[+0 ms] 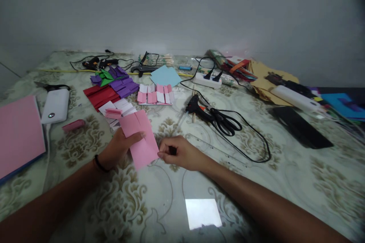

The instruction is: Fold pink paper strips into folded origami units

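Observation:
A sheet of pink paper (pixel 142 146), marked with slits or crease lines, is held up above the patterned table. My left hand (pixel 125 142) grips its left side, thumb across the front and the other fingers hidden behind. At the lower right edge of the paper, the thumb and forefinger of my right hand (pixel 176 152) pinch its border. Just beyond lie folded white paper pieces (pixel 125 105) with a small pink strip (pixel 113 113) on top. Pink-and-white folded pieces (pixel 156 95) sit farther back. A rolled pink piece (pixel 73 125) rests to the left.
A black glue gun (pixel 196 104) and scissors (pixel 228 121) lie right of centre, with a looping cord. A clear ruler (pixel 213 148) lies nearer. A white power bank (pixel 56 106) and pink sheets (pixel 19 133) are at left. A power strip (pixel 207 80) stands behind, a black phone-like slab (pixel 302 127) right.

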Demonstrator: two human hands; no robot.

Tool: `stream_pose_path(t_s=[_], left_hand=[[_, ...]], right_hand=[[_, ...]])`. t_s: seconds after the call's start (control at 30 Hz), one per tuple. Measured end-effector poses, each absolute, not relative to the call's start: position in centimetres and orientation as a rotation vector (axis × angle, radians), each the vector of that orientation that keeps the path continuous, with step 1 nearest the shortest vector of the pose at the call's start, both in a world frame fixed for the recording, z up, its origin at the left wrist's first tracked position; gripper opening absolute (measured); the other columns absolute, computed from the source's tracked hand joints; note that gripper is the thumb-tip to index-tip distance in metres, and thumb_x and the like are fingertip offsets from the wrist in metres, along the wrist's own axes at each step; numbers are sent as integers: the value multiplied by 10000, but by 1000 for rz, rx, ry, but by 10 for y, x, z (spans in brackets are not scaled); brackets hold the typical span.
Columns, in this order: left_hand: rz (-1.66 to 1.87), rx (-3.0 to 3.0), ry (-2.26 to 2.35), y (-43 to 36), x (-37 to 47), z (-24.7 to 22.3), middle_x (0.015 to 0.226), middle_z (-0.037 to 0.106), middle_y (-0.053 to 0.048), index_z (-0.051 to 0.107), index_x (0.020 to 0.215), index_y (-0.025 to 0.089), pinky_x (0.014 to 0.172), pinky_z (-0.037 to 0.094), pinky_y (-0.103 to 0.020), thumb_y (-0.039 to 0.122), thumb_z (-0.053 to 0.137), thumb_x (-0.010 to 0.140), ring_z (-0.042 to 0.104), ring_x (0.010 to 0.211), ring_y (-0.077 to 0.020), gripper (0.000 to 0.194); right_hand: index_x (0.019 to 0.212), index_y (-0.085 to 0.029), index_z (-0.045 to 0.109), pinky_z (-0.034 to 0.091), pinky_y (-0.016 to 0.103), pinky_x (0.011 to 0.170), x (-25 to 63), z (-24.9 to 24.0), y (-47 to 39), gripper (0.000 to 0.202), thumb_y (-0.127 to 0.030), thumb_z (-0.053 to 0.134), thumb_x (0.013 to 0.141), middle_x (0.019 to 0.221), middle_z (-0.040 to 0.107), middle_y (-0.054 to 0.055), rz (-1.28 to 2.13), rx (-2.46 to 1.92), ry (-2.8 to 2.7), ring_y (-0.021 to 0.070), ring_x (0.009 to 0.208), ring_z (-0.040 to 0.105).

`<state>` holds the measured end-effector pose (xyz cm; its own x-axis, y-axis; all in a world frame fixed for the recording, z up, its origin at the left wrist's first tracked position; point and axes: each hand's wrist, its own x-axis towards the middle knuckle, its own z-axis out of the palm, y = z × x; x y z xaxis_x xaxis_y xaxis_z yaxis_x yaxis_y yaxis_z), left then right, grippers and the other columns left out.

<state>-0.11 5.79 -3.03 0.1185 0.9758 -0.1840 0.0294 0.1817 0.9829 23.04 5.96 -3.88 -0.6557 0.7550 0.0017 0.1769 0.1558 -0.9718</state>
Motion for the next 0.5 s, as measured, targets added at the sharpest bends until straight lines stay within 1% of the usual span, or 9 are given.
stream_pose_path(t_s=[0.2,0.33,0.5], left_hand=[[1011,1137,1218,59,-2,-31,864,681,-32,668,960,147,659,488,-236,415,770,815,610,736,-151,322],[888,1342,1233,59,-4,-29,882,699,-32,665,946,148,689,494,-241,408,708,868,617,772,-162,275],[707,1649,1242,59,-5,-22,911,714,-27,668,975,154,740,503,-261,380,641,903,631,822,-183,239]], right_hand=[[728,-150,556,317,184,500,230,-38,59,199,-257,658,861,609,484,-52,1500,-883,-1953,66,542,393],[724,-150,562,315,189,507,231,-37,60,211,-266,633,885,605,484,-49,1434,-877,-2006,68,543,399],[723,-153,549,319,196,528,232,-38,61,245,-287,607,921,621,484,-45,1373,-854,-2053,73,560,401]])
